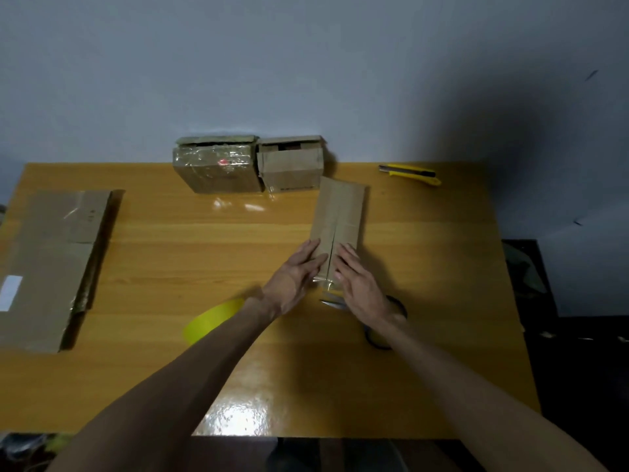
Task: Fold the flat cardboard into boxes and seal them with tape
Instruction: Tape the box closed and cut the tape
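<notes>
A narrow brown cardboard box [340, 212] lies lengthwise at the table's centre, its two flaps meeting along a middle seam. My left hand [296, 277] presses flat on the left flap near the box's close end. My right hand [357, 284] presses flat on the right flap. A strip of clear tape [325, 284] shows between the hands at the near edge. A clear tape roll [381, 330] lies under my right wrist, partly hidden. Scissors [335, 303] peek out beneath my right hand.
Two folded boxes [218, 168] [291, 166] stand at the back against the wall. A stack of flat cardboard [51, 264] covers the left side. A yellow utility knife [412, 173] lies at the back right. A yellow tape roll [207, 323] sits under my left forearm.
</notes>
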